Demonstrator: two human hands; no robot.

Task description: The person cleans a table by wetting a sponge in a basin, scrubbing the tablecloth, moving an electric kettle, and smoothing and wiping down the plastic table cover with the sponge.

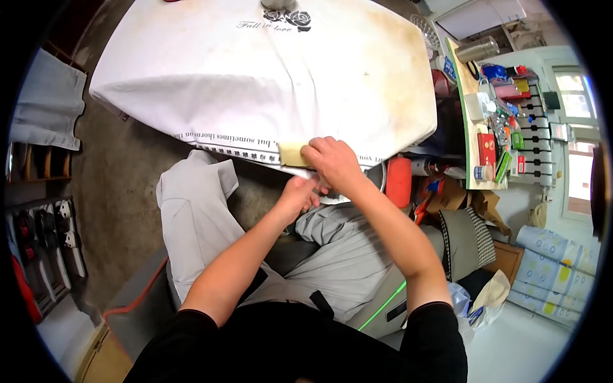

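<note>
A white tablecloth (211, 70) with printed lettering and roses covers the table in front of me. At its near hanging edge lies a flat, pale yellow piece (292, 154), perhaps a sponge or folded cloth. My right hand (333, 165) has its fingers bent over the right end of this piece, pressing it against the cloth. Just below the edge, my left hand (300, 195) is closed with its fingers curled inward. What those fingers hold, if anything, is hidden.
A metal cup (278, 4) stands at the table's far edge. To the right, a side table (471, 150) carries a steel flask (477, 49), boxes and bottles. A red-orange object (399, 182) is beside my knee. Shoe racks (48, 242) line the left.
</note>
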